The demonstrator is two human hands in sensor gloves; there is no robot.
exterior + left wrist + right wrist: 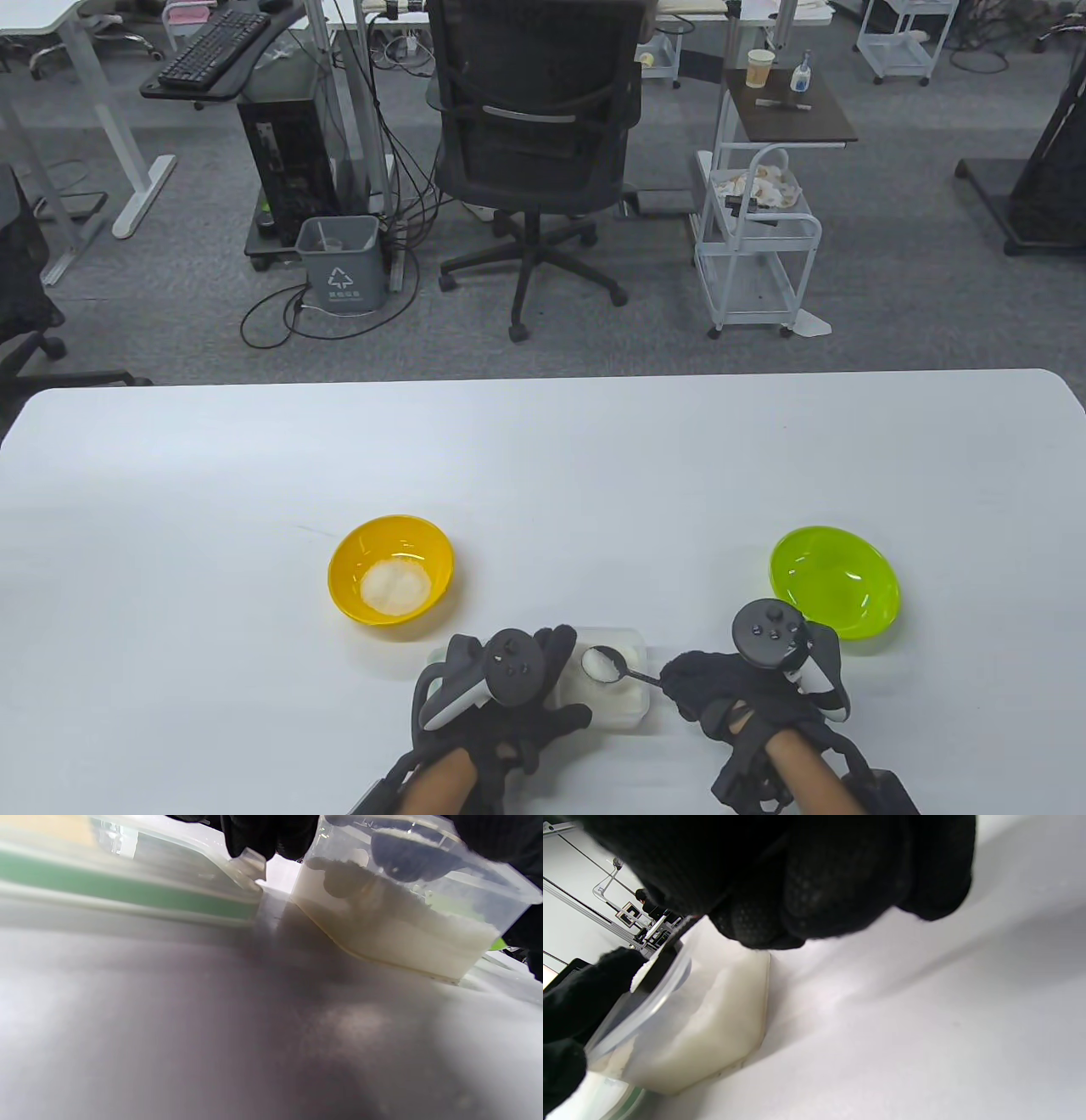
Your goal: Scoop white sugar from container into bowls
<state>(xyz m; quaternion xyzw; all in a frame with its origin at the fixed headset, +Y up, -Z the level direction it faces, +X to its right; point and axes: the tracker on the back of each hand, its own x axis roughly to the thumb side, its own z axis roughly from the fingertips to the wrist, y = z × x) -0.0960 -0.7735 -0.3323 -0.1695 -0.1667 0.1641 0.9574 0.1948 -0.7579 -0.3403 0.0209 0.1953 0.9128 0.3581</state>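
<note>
One heaped spoon (604,664) is gripped by the right hand (721,692) over the container (624,679), steadied by the left hand (509,688); the empty green bowl (834,581) lies nearer, rightward.

1. Grey carpet floor (891,280) beyond the far edge of the white table (543,458), well away from the grip.
2. Straight beyond the grip, across the table: black mesh office chair (534,127) on a five-star wheeled base.
3. Farther left of that: grey recycling bin (339,261), black computer tower (284,161), loose cables on the carpet, black keyboard (214,47) on a dark tray.
4. Far beyond the grip and to the right: white wire cart (758,246) on casters, dark side table (789,110) with a paper cup (760,68) and a small bottle (800,75).
5. Even, diffuse lighting; soft shadows only.
</note>
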